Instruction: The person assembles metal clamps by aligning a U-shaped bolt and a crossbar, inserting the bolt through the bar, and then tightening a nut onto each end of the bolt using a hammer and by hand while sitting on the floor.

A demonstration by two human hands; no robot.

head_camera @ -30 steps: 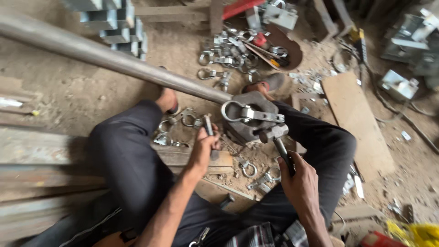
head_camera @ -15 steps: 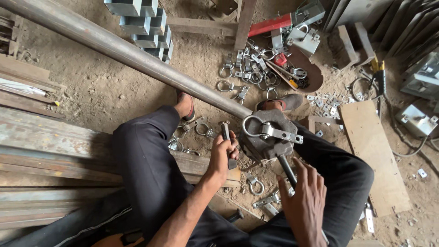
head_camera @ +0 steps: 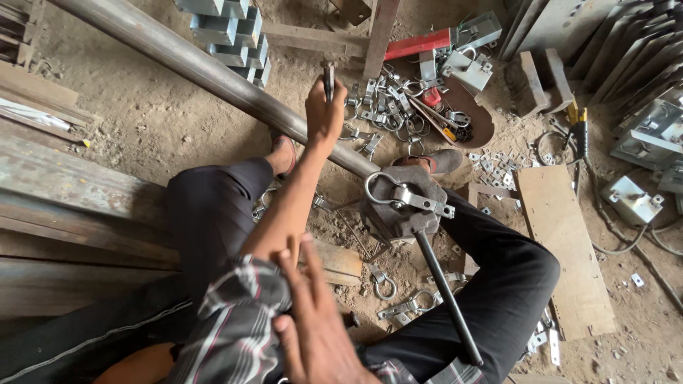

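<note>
Left hand [head_camera: 325, 114]: stretched far, fingers closed around a small dark metal piece [head_camera: 329, 80] above the long pipe [head_camera: 213, 75].
Right hand [head_camera: 313, 323]: near, fingers spread, holding nothing.
Clamp [head_camera: 402, 201]: seated on the block, handle [head_camera: 448, 295] untouched.
Finished clamps [head_camera: 391, 114]: piled far right; loose ones remain nearby.

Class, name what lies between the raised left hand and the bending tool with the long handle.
In the head view, between left hand and bending tool runs the long steel pipe.

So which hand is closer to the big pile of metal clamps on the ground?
The left hand. It reaches out over the long steel pipe, right beside the pile of metal clamps, gripping a small metal piece. The right hand is back near the body, touching the left sleeve.
</note>
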